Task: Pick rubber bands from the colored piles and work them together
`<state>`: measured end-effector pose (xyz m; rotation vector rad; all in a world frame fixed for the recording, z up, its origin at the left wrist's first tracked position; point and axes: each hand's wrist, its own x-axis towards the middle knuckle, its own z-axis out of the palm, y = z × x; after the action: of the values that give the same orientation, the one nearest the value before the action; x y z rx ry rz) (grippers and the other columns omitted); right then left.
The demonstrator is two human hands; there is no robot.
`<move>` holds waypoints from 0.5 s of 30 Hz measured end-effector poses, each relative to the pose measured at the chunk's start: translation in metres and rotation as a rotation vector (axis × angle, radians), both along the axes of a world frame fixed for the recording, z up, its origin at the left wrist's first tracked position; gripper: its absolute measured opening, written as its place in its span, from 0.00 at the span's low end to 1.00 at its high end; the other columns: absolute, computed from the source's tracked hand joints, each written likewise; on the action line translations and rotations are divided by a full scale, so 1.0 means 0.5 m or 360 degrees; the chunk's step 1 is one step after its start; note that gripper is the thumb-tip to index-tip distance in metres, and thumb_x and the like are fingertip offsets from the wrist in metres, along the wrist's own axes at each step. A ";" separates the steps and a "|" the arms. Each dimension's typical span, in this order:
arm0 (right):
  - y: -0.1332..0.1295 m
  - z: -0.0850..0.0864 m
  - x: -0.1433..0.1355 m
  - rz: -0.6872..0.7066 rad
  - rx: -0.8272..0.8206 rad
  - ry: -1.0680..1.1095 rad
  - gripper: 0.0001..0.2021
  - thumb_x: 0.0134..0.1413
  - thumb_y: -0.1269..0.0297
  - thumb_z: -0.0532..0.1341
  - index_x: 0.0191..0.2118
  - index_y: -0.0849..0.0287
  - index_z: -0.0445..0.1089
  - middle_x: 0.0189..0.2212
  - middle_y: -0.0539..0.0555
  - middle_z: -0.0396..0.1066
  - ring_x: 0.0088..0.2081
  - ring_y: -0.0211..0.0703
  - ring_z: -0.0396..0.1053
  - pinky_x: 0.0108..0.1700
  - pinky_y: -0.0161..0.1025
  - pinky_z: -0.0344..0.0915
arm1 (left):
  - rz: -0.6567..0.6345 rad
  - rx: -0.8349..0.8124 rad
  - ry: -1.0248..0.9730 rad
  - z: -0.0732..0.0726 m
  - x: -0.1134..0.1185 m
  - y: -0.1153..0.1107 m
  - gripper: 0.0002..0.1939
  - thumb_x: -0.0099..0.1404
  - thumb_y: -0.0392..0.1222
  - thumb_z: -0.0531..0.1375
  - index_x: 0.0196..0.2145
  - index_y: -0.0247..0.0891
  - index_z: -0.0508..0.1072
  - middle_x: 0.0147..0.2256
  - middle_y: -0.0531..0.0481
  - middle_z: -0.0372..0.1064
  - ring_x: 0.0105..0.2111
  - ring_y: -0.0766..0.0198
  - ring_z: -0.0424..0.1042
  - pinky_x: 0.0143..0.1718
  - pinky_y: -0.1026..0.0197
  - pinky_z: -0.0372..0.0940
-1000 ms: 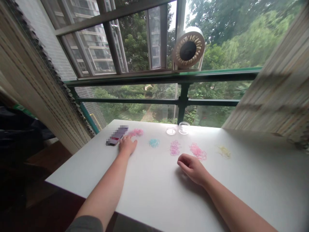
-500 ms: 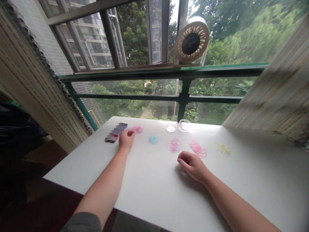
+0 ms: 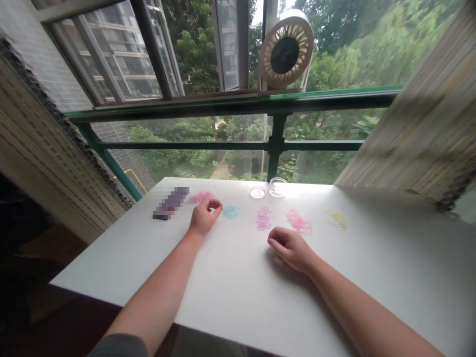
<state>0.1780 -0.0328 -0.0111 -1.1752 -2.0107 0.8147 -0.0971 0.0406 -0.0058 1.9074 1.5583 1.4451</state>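
Note:
My left hand [image 3: 205, 217] is over the table between a pink pile of small rubber bands [image 3: 201, 196] and a light-blue pile [image 3: 231, 212]. Its thumb and fingers curl together in a pinch close to the blue pile's left edge; anything between the tips is too small to make out. On the table in front of a purple pile [image 3: 264, 218] and a coral-pink pile [image 3: 298, 222] rests my right hand [image 3: 292, 248]. Its fingers are curled in toward the thumb, hiding the inside. Farther right lies a pale yellow pile [image 3: 338, 220].
Near the back edge of the white table [image 3: 230, 277] stand a clear round lid [image 3: 257, 192] and a clear plastic tub [image 3: 277, 187]. A phone [image 3: 171, 202], partly blurred out, lies at the left. A round fan [image 3: 286, 52] is by the window above the green railing [image 3: 238, 105].
My left hand has moved right, from beside the pink pile toward the blue one. My right hand keeps its curled pose in front of the purple and coral-pink piles. The view has shifted slightly.

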 end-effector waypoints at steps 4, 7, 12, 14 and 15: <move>-0.001 -0.002 -0.001 0.0008 0.0005 0.0085 0.04 0.51 0.68 0.56 0.35 0.58 0.64 0.21 0.45 0.61 0.22 0.33 0.57 0.26 0.32 0.56 | -0.0369 -0.0009 0.0201 0.017 0.085 -0.054 0.06 0.56 0.40 0.60 0.33 0.39 0.70 0.31 0.51 0.75 0.31 0.64 0.73 0.34 0.61 0.64; -0.001 -0.004 -0.002 0.0006 -0.0013 0.0184 0.10 0.50 0.70 0.57 0.41 0.58 0.62 0.22 0.45 0.62 0.20 0.32 0.58 0.25 0.31 0.56 | -0.0570 -0.0032 0.0324 0.021 0.134 -0.090 0.04 0.56 0.39 0.60 0.29 0.39 0.68 0.31 0.52 0.75 0.31 0.65 0.73 0.33 0.62 0.64; -0.002 -0.001 -0.004 -0.0016 0.0039 0.0224 0.05 0.50 0.68 0.58 0.36 0.58 0.63 0.21 0.45 0.62 0.19 0.31 0.57 0.22 0.30 0.55 | -0.0711 -0.0045 0.0429 0.018 0.165 -0.116 0.05 0.56 0.39 0.60 0.28 0.39 0.65 0.31 0.54 0.75 0.31 0.65 0.73 0.33 0.62 0.64; -0.004 0.002 -0.004 -0.0007 0.0055 0.0204 0.02 0.50 0.68 0.57 0.32 0.59 0.64 0.19 0.45 0.60 0.19 0.31 0.57 0.22 0.30 0.54 | -0.0706 -0.0063 0.0458 0.018 0.166 -0.118 0.05 0.57 0.39 0.60 0.28 0.40 0.65 0.30 0.53 0.75 0.31 0.65 0.73 0.34 0.62 0.64; -0.006 0.004 -0.005 -0.0003 0.0055 0.0195 0.02 0.50 0.68 0.57 0.32 0.59 0.64 0.19 0.45 0.60 0.19 0.31 0.56 0.22 0.30 0.54 | -0.0696 -0.0083 0.0467 0.019 0.166 -0.118 0.05 0.57 0.40 0.60 0.28 0.40 0.66 0.30 0.53 0.75 0.31 0.64 0.73 0.34 0.62 0.65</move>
<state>0.1756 -0.0356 -0.0093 -1.0812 -1.9163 0.8278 -0.0139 -0.0186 0.0038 2.3218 1.1617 0.9666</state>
